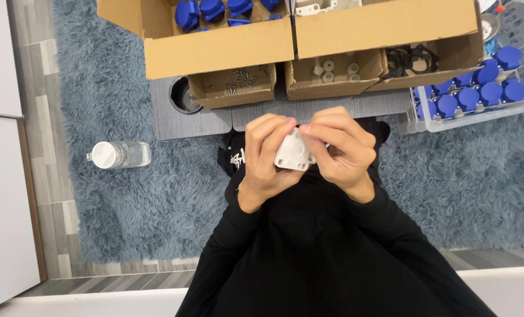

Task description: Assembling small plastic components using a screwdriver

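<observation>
Both grips, left hand and right hand, clasp a smooth white plastic housing

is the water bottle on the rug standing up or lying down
Lying down. The clear water bottle rests on its side on the blue shaggy rug, white cap pointing left toward the floorboards.

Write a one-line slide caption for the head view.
Left hand and right hand hold a white plastic part before cardboard boxes of blue parts.

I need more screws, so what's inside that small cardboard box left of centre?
The small cardboard box holds a loose scatter of small dark screws on its bare floor. Its front wall hides the nearest strip inside.
</observation>
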